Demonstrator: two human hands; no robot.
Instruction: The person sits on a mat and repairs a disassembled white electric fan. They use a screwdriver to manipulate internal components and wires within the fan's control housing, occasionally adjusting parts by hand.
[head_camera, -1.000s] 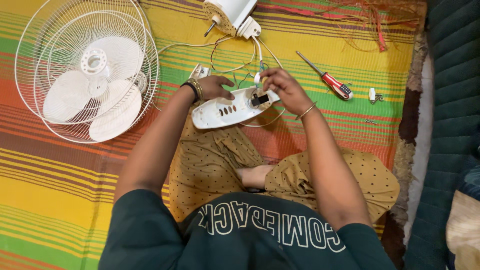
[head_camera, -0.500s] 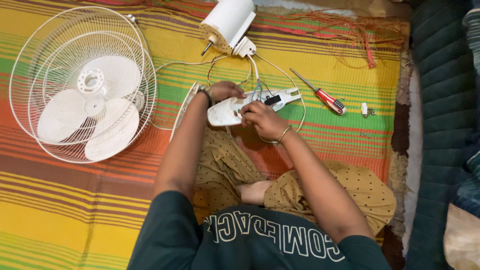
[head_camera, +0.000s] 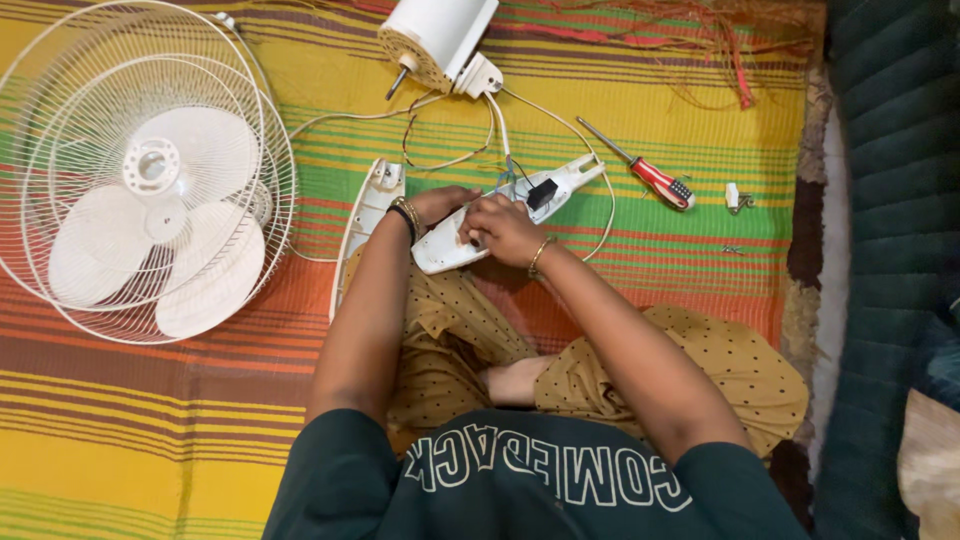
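Note:
I sit cross-legged on a striped mat. Both hands hold a long white plastic fan control housing (head_camera: 560, 182) over my lap, its far end tilted up to the right. My left hand (head_camera: 437, 205) grips its near end from the left. My right hand (head_camera: 505, 228) closes over its middle from above. Thin white wires (head_camera: 500, 125) run from the housing up to a white fan motor unit (head_camera: 437, 38) at the top.
A white fan cage with blades (head_camera: 140, 170) lies at left. A matching white cover piece (head_camera: 365, 215) rests beside my left wrist. A red-handled screwdriver (head_camera: 650, 178) and small white parts (head_camera: 735, 197) lie right. A dark green cushion (head_camera: 890, 250) borders the right edge.
The housing has swung from lying flat across my lap to pointing up and right. My right hand moved from its right end onto its middle.

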